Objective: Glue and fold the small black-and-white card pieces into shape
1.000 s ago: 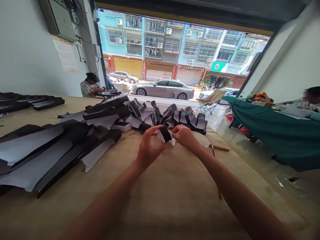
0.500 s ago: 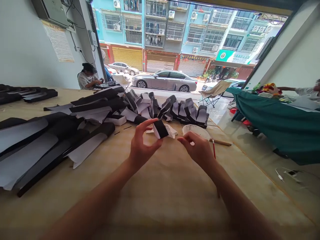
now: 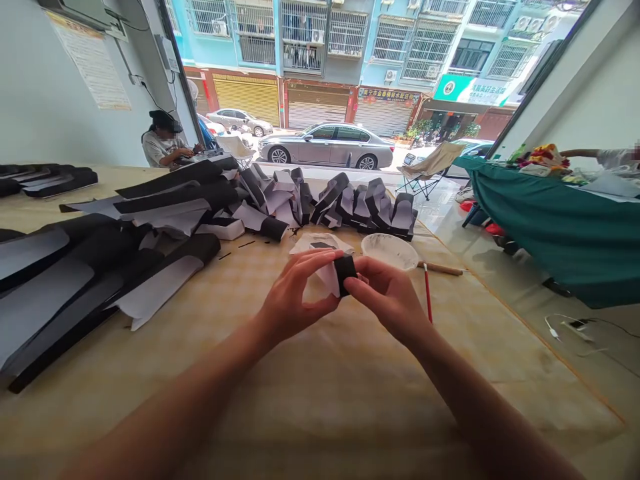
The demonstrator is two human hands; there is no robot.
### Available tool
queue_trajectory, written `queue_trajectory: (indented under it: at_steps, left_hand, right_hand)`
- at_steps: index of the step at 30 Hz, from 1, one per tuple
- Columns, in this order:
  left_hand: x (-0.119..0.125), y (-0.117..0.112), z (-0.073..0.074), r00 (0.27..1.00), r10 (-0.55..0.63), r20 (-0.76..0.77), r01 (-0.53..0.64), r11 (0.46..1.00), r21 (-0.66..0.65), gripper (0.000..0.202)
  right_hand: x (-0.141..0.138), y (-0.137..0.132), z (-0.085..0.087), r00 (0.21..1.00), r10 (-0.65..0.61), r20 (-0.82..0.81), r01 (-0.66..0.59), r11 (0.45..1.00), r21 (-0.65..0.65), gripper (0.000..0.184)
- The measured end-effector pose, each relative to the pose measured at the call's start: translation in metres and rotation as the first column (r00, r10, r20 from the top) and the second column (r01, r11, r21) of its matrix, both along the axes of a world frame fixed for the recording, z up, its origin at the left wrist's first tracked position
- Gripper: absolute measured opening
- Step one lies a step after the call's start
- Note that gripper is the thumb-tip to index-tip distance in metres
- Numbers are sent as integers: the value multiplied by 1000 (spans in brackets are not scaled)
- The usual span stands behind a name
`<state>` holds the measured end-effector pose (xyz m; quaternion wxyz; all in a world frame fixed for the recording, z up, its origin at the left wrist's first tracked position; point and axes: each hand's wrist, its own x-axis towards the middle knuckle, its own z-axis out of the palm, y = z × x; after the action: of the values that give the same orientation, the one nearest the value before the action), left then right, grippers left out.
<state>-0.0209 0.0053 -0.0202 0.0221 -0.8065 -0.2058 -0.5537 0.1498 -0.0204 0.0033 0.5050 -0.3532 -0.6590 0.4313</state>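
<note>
Black card faced with white paper, a small folded piece [image 3: 343,275], is sitting between my two hands just above the tan-covered table [image 3: 325,407] in the head view. My left hand [image 3: 295,301] is pinching its white side between thumb and forefinger, while my right hand [image 3: 391,301] is closing thumb and fingertips on its black end, so both hands are gripping the same piece and nearly touching. Just beyond them, another flat piece [image 3: 320,241] is lying on the cloth, with a shallow white dish [image 3: 390,252] beside it and a red-handled brush [image 3: 428,293] resting near the dish. Farther back, a row of folded black pieces [image 3: 373,210] is lining the table edge, and large black sheets [image 3: 100,267] are spreading across the left. A seated person [image 3: 161,141] is working by the open shopfront. Handling this well, I am judging, means keeping the edges square between my thumbs, pressing evenly along the fold, and holding the black face clear of smudges from my fingertips.
</note>
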Motion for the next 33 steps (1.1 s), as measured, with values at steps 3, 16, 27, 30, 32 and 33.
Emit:
queue_trajectory:
  at_steps: [3,16,27,30,32,33]
  left_hand:
    - [2,0,-1,1000,-9,1,9,1000,15,64]
    - [1,0,-3,999,-36,-32,38,998,42,66]
    - [-2,2,-1,1000,-7,-9,8,999,33,63]
    - [-4,3,-1,999,21,24,-21,999,-28,63]
    - [-5,3,-1,1000,16,24,-15,999,-48,64]
    - [-5,3,-1,1000,9,21,-8,998,-55,65]
  right_hand:
    - [-3,-1,-1,999,-33,-22,32,999,-28,12]
    - [-6,-2,-2,999,-32,-12,32,998,-56,12]
    - [-4,-1,-1,1000,21,-9,-21,1000,-16,10]
    - [-2,-1,-1,998,32,-56,-33,999,-34,16]
    - [-1,-1,-1,997,-1,-77,-2,999,-38,17]
    - [-1,0,-1,997,-19,-77,16,999,-36,18]
